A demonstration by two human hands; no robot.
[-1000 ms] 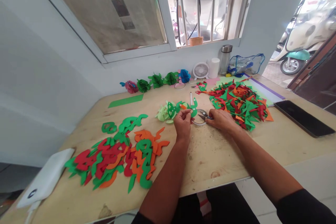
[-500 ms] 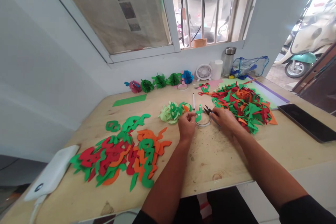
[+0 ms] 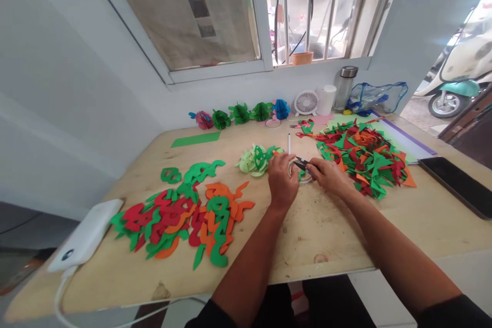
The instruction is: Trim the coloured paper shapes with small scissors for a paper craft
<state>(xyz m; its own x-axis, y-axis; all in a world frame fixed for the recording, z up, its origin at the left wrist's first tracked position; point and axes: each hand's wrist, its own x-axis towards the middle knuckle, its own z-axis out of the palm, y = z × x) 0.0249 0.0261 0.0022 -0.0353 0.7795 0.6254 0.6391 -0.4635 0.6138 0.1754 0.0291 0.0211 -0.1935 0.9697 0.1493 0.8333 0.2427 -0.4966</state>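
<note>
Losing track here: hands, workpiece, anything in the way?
Right hand holding scissors. Left hand at mostly hidden green piece. White ring close, maybe obstructing.

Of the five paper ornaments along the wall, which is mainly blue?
The rightmost ornament, beside the white fan; three others are green, the leftmost mostly pink.

Wooden table (image 3: 326, 230) carried a coloured scrap heap (image 3: 365, 164), black phone (image 3: 457, 184) lay right of heap, white pen (image 3: 289, 144) left of it, curvy cut pieces (image 3: 169, 215) far left
</note>
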